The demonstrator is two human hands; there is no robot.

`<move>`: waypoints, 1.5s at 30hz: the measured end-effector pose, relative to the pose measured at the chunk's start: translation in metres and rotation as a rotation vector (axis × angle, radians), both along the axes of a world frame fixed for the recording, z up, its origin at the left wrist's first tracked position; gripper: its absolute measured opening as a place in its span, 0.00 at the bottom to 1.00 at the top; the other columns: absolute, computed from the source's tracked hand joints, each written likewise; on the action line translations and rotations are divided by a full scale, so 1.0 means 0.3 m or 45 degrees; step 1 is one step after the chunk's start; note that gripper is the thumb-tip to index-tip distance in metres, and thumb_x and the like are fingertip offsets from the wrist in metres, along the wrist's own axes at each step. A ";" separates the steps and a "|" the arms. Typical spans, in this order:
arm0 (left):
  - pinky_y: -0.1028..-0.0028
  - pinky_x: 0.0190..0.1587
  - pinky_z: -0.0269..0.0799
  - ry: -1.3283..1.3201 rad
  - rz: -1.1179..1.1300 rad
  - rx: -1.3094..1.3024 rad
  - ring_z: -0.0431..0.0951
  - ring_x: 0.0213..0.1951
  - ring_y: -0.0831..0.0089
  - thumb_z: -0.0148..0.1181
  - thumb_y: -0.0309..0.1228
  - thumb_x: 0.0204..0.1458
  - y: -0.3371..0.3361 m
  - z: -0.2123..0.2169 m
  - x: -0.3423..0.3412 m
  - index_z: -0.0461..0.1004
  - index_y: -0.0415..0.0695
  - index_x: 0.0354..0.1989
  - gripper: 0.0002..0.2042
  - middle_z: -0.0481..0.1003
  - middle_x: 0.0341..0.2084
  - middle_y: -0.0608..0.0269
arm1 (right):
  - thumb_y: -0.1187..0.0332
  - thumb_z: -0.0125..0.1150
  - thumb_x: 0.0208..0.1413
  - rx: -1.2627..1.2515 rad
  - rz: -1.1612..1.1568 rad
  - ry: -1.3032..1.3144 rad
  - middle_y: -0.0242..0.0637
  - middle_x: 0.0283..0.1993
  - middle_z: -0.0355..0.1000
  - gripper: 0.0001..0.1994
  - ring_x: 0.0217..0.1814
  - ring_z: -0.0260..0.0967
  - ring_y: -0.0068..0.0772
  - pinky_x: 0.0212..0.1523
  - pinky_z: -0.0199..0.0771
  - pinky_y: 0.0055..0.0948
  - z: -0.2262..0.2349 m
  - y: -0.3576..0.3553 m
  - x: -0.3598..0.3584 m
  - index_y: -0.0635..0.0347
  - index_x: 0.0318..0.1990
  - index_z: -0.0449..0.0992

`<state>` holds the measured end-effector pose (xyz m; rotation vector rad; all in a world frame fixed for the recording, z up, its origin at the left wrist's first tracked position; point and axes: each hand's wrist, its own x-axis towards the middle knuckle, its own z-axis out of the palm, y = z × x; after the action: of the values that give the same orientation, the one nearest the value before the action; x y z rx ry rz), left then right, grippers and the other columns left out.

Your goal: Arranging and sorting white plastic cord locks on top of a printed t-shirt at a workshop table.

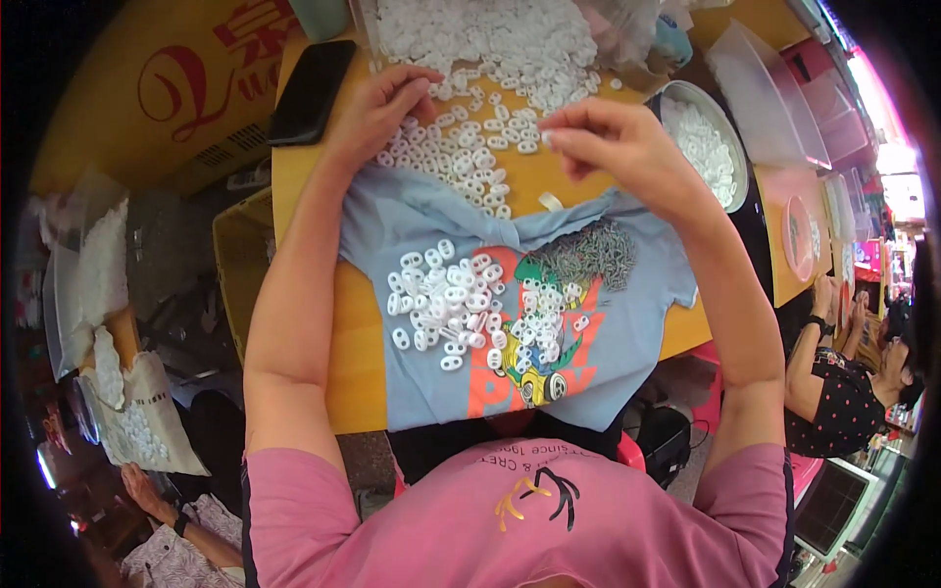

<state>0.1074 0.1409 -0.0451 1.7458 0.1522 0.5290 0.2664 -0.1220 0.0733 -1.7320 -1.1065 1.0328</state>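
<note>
My right hand is raised over the table's far half, thumb and forefinger pinching a small white plastic piece. Further left, my left hand is at the edge of a spread of white oval two-hole pieces; its fingers are curled, and whatever they hold is hidden. A blue printed T-shirt lies across the table's near half. On it sit a heap of larger white oval pieces, a group of smaller white pieces and a pile of small metal springs.
A big mound of white pieces covers the far end of the wooden table. A black phone lies far left. To the right are a round tin of white parts and a clear bin. Other people sit nearby.
</note>
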 end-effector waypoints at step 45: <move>0.79 0.39 0.74 0.053 0.043 -0.025 0.78 0.35 0.81 0.52 0.31 0.67 -0.009 0.006 0.008 0.77 0.40 0.52 0.12 0.79 0.30 0.66 | 0.71 0.60 0.52 0.376 0.386 -1.577 0.46 0.39 0.74 0.07 0.42 0.75 0.54 0.42 0.78 0.47 -0.276 0.434 0.082 0.60 0.38 0.76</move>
<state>0.1098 0.1381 -0.0433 1.7380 0.2163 0.5140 0.2911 0.0083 -0.0095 -1.9526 -2.1682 -0.2157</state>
